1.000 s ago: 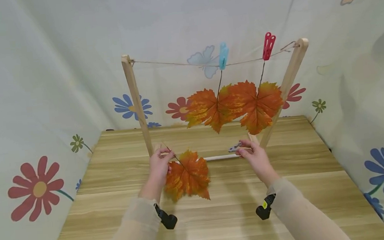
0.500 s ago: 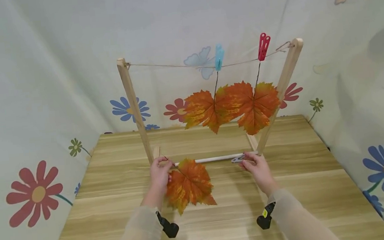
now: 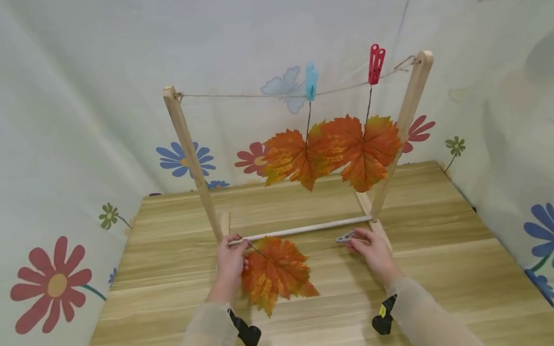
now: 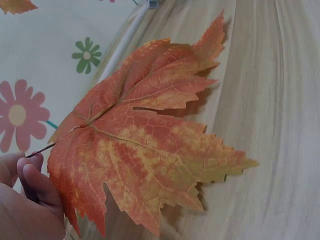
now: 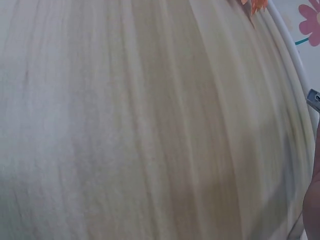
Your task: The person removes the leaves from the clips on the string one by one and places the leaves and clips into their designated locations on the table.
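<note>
Tabletop (image 3: 320, 328): far edge meets floral backdrop (image 3: 102, 100); side edges well apart from both hands. Free wood btwn loose leaf & R hand, more in front btwn the forearms. Twine (image 3: 240, 95) has a free stretch from L post (image 3: 190, 153) to blue clothespin (image 3: 311, 82); toward R post (image 3: 411, 95), L hung leaf (image 3: 288, 158) & R hung leaf (image 3: 369, 154) overlap at edges, under blue & red clothespin (image 3: 376, 65) resp. White rod (image 3: 306, 229) runs low btwn the posts.

L hand (image 3: 230, 260): thumb & fingers pinched on stem of loose leaf (image 3: 278, 272), at rod's L end, near L post's foot; can't tell if it touches rod. Leaf just R of hand, tilted, w/ shadow under its lobes in L wrist view.

R hand (image 3: 373, 247): thumb & fingertips pinched on grey clothespin (image 3: 346, 237), pin pointing L, just in front of rod near its R end. R wrist view shows hand only partly, at R border. Hands well apart, forearms reaching fwd from bottom, black wrist cams (image 3: 246, 332) at the cuffs.
</note>
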